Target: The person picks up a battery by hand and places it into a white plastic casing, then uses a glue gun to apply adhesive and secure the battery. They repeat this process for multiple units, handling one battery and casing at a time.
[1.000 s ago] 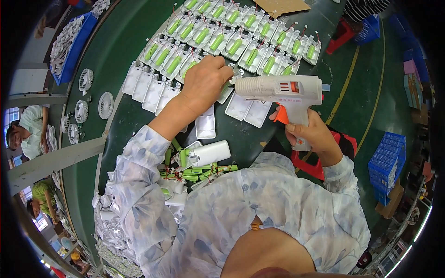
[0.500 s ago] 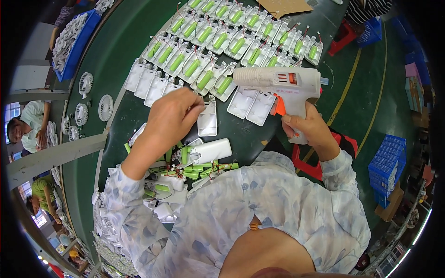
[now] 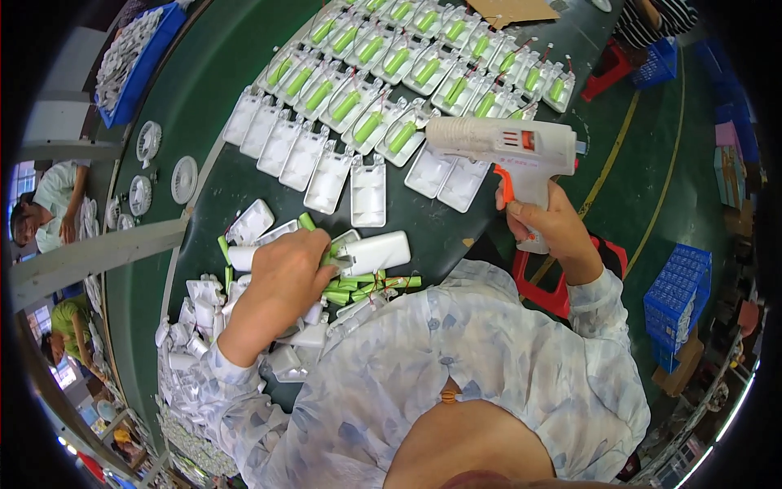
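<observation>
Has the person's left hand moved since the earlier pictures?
Yes: judged against the paired empty white casings, the left hand has moved back toward the person and leftward, to the heap of green batteries.

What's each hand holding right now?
Left hand: at the green batteries; whether its grip holds one can't be told.
Right hand: closed around the white glue gun.

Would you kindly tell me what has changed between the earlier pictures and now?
The left hand has moved away from the rows of white casings, down toward the person's body, to the pile of green cells; whether it grips one is hidden. The right hand still holds the glue gun, and the casings remain in rows.
</observation>
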`<action>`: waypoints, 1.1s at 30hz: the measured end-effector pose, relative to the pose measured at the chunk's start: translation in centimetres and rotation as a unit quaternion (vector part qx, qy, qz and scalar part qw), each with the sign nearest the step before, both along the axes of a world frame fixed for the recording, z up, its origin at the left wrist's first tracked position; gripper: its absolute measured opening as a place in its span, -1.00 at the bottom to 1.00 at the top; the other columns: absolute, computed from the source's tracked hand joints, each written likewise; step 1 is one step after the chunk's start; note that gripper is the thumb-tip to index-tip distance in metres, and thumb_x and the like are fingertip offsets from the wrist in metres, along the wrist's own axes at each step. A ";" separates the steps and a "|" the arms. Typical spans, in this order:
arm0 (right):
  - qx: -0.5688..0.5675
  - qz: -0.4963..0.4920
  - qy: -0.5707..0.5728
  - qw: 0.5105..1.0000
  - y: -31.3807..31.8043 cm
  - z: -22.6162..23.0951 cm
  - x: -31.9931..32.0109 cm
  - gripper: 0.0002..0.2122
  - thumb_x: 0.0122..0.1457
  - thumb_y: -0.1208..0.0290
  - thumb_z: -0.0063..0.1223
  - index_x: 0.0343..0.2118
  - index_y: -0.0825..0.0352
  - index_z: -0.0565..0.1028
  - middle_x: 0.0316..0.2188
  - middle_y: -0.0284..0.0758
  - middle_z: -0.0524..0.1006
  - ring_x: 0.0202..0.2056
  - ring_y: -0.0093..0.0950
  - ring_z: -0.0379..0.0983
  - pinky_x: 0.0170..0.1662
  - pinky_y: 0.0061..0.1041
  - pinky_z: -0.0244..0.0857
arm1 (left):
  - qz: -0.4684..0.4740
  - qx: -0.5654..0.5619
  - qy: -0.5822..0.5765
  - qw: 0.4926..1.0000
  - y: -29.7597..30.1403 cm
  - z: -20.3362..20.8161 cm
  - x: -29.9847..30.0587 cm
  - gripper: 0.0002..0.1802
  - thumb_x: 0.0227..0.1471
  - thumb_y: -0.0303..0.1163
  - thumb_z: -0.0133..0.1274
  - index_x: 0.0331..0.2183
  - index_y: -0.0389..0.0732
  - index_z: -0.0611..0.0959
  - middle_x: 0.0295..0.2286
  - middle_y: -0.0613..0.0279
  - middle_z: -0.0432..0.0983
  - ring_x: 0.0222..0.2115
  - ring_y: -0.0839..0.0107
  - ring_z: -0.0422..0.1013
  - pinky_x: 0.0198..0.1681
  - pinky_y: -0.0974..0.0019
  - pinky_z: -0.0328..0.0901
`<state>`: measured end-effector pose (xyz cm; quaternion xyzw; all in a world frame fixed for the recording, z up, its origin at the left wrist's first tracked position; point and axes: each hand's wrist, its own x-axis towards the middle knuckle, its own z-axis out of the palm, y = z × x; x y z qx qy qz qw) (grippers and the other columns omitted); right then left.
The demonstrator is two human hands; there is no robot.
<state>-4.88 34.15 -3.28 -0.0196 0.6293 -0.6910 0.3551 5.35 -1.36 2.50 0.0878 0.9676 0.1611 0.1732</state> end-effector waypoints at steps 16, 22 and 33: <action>-0.021 -0.019 0.022 0.999 2.1 2.0 2.3 -0.53 0.10 0.39 0.15 0.06 0.44 0.36 -0.09 -0.18 0.54 -0.59 -0.61 0.34 -0.51 -0.60 0.28 | 0.090 0.092 0.043 0.991 -0.6 -2.6 0.9 -0.69 -0.04 -0.50 0.16 -0.18 -0.31 0.59 -0.50 0.05 0.53 -0.48 0.14 0.48 -0.38 0.18 0.35; 0.008 -0.004 0.003 1.000 3.6 2.0 2.8 -0.64 0.14 0.42 0.14 -0.02 0.43 0.39 -0.34 -0.30 0.51 -0.58 -0.61 0.34 -0.52 -0.58 0.23 | 0.153 0.196 0.020 0.968 -0.7 1.0 0.5 -0.70 -0.01 -0.61 0.10 -0.16 -0.31 0.65 -0.47 0.20 0.55 -0.56 0.50 0.40 -0.47 0.41 0.30; 0.056 0.040 -0.012 0.998 3.9 2.4 2.7 -0.69 0.10 0.45 0.09 -0.08 0.40 0.42 -0.30 -0.34 0.51 -0.60 -0.60 0.31 -0.52 -0.58 0.22 | 0.028 0.265 0.154 0.951 1.5 1.4 -0.7 -0.61 -0.14 -0.78 0.02 -0.19 -0.30 0.63 -0.35 0.06 0.54 -0.36 0.22 0.52 -0.29 0.32 0.40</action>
